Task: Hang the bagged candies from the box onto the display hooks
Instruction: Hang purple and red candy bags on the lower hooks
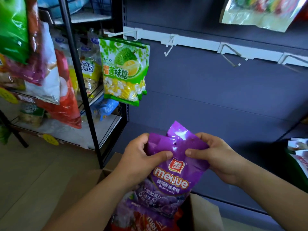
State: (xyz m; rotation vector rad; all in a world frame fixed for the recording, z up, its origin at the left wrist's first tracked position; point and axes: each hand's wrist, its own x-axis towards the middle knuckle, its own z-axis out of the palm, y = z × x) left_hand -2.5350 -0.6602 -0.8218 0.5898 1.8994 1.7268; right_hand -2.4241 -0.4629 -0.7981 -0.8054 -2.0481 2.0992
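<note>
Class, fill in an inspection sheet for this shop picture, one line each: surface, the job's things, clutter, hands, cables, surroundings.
Surface: blue back panel carrying a white hook rail; several bare hooks along it.
Job's things: purple gummy bags held above the open cardboard box; red bags lie in the box; green durian candy bags hang at the rail's left end.
Clutter: loose packets at the right edge.
Hands: left hand and right hand each pinch the purple bags near the top.
Cables: nothing seen.
Surroundings: black wire rack of snacks on the left; silvery bag hanging top right; tiled floor.
</note>
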